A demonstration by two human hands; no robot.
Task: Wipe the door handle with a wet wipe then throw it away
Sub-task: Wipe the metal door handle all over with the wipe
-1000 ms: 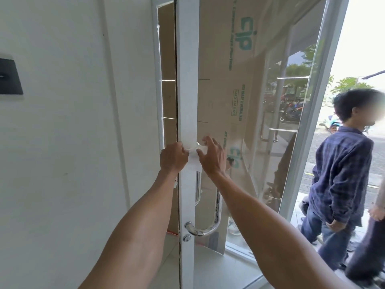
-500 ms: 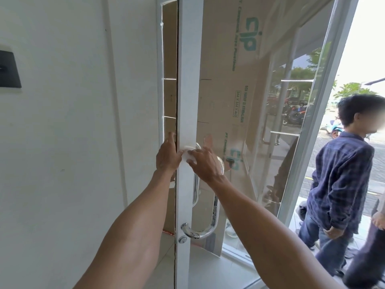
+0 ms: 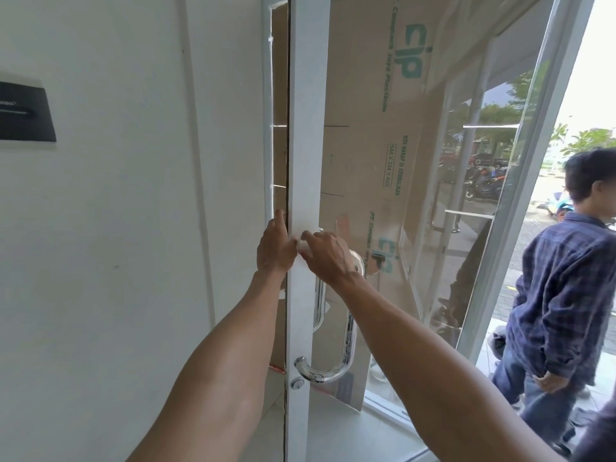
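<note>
A chrome D-shaped door handle (image 3: 348,335) runs down the white frame of a glass door (image 3: 308,128). My right hand (image 3: 328,256) covers the handle's top end, pinching a small white wet wipe (image 3: 304,245) of which only a sliver shows between the fingers. My left hand (image 3: 275,246) rests against the door's left edge at the same height, fingers partly curled, touching the wipe's left side. The handle's lower curve and the round lock (image 3: 296,383) below it are uncovered.
White wall (image 3: 116,228) on the left with a black fixture (image 3: 25,111). Brown cardboard (image 3: 376,145) is behind the glass. A person in a blue plaid shirt (image 3: 563,295) stands outside at the right, near the open doorway.
The wipe was spread flat between both hands; now it is bunched small in my right hand, and both hands have drawn close together at the handle's top.
</note>
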